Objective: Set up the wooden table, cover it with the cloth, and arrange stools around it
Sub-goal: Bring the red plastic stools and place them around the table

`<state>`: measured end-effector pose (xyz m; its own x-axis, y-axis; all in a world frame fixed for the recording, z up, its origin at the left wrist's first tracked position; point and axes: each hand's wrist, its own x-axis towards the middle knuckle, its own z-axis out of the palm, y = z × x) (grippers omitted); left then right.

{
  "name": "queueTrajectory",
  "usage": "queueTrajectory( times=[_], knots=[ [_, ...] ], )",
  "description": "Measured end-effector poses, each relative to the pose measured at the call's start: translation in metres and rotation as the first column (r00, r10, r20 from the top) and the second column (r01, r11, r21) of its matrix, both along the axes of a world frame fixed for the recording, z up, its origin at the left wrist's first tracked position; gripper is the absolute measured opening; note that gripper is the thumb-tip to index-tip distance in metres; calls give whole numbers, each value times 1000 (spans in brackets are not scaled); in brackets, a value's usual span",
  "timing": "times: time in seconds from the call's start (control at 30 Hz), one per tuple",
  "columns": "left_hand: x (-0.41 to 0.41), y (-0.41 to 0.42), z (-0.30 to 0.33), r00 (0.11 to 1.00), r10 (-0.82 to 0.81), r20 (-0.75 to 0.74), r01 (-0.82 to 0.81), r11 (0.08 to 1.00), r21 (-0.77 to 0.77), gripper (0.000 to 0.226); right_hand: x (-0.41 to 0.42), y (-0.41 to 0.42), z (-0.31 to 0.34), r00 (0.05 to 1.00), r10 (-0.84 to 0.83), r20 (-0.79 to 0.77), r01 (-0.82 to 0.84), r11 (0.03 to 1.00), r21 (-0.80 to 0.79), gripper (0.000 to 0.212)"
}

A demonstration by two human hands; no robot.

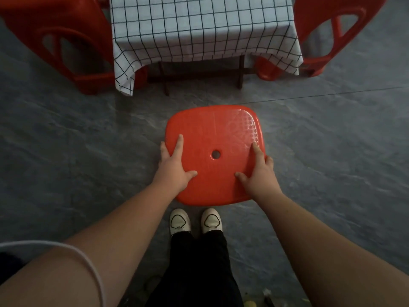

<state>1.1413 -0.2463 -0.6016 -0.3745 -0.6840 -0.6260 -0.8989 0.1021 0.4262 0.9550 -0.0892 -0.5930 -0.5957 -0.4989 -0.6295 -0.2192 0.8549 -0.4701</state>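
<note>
A red stool (215,138) stands on the grey floor (66,151) just in front of the table (200,73), a strip of floor showing between its seat and the table's legs. The seat is square with rounded corners and has a round hole (215,154) in its middle.

The left hand (174,167) holds the stool seat at its left edge: the forefinger and thumb lie on top, and the other fingers curl over the side. The right hand (257,171) holds the seat at its right edge in the same way, forefinger and thumb on top and the remaining fingers wrapped over the rim.

On the side of the stool away from the table, two white shoes (195,220) stand side by side on the floor, with black trousers (197,262) above them.

Beyond the stool, the table is covered by a white cloth (199,29) with a dark grid pattern; the cloth hangs down over the near side, and only dark wooden legs and a crossbar show beneath it. A second red stool (55,41) stands to the left of the table, touching the hanging cloth. A third red stool (336,29) stands to the right of the table, its near foot partly hidden behind the cloth's corner.
</note>
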Motion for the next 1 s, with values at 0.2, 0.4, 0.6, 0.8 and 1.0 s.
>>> queueTrajectory(
  times=[0.2,0.4,0.6,0.8,1.0],
  knots=[
    [9,11,3,1000,2,6,-2,1000,7,122,10,12,1,1000,-7,4,7,1000,-5,100],
    [10,14,4,1000,6,18,-6,1000,18,122,14,12,3,1000,5,2,-5,1000,25,101],
    [4,14,18,991,-63,122,65,998,-13,114,15,8,14,996,81,-30,-76,986,146,99],
    [13,8,64,987,-107,122,120,988,-102,79,13,-5,62,967,240,-84,-221,956,193,76],
    [60,3,187,972,-211,100,228,950,-213,65,27,-9,196,891,393,-229,-376,919,114,62]
  ],
)
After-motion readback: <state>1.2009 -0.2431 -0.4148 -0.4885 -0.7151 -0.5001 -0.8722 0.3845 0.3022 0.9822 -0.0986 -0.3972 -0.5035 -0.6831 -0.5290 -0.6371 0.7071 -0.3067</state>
